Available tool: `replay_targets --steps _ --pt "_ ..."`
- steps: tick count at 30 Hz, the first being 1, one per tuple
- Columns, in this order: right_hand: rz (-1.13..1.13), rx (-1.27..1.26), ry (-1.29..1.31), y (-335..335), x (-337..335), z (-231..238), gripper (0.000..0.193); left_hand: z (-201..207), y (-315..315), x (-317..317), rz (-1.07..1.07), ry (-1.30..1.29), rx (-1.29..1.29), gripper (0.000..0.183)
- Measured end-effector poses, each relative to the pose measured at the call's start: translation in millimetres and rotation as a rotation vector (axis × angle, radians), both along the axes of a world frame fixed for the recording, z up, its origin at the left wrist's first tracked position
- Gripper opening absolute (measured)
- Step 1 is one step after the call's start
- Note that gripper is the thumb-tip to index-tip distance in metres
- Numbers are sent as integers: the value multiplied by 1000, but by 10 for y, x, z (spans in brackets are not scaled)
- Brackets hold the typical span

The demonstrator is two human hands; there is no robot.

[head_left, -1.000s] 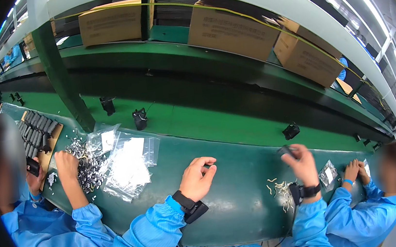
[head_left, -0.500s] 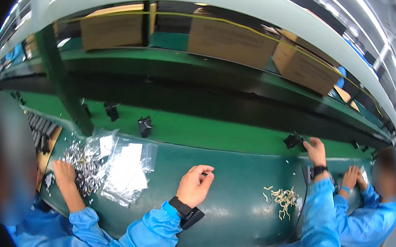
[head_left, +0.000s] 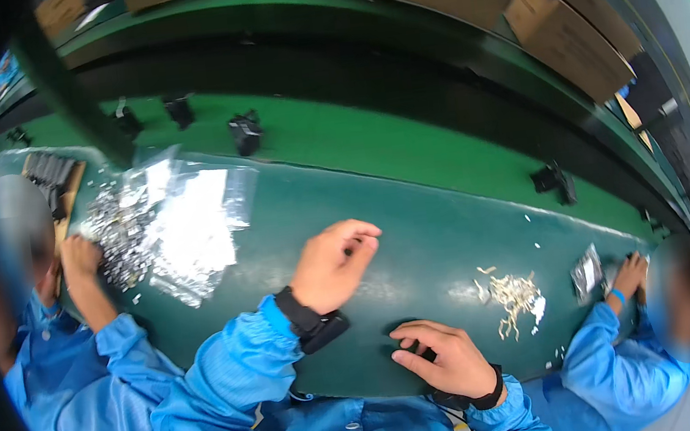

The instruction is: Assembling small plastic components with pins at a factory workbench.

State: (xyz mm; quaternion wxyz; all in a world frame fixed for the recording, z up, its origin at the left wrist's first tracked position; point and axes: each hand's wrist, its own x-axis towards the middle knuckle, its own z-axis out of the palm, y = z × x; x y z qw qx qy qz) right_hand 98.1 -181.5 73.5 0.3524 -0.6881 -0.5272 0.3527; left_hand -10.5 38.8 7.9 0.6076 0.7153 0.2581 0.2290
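Over the dark green mat (head_left: 277, 215), my left hand (head_left: 334, 268) hovers with fingers loosely curled and a gap at the thumb; I see nothing in it. My right hand (head_left: 446, 357) is near the front edge of the mat, fingers bent and thumb apart, also with nothing visible in it. Right of it lies a loose pile of short cream-coloured curly strips (head_left: 512, 299). On the brighter green strip beyond the mat, black parts (head_left: 554, 181) sit close together at the right. Another black part (head_left: 245, 133) stands farther left.
A person at the left reaches a hand (head_left: 80, 261) to a heap of small silvery pieces (head_left: 119, 233) beside clear plastic bags (head_left: 194, 233). A person at the right has hands (head_left: 628, 275) near a small bag (head_left: 587, 275). Cardboard boxes (head_left: 567, 37) stand on the far shelf.
My right hand has come back from the black parts at the far right to the mat's front edge. My left hand stays over the mat. The view has shifted downward.
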Motion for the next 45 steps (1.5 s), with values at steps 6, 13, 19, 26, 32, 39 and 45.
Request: replay_targets --steps 6,13,19,26,32,39,45 --pt "-539 -121 -138 -698 299 -51 25 81 -8 -56 -41 35 -50 21" --pt "-774 117 288 -1285 722 -435 15 150 -37 -41 -44 122 -140 22" --pt "-814 354 398 -1145 890 -324 15 112 -34 -25 0 119 -142 22" --pt "-537 289 1050 -260 172 -411 41 106 -11 -51 10 113 -118 21" --pt "-821 653 900 -53 728 -566 55 33 -46 35 -5 56 18 18" --pt "-983 755 814 -342 986 -543 54 -29 11 -119 80 1 150 20" --pt "-488 494 784 92 529 328 55 -88 -69 152 121 -160 124 17"
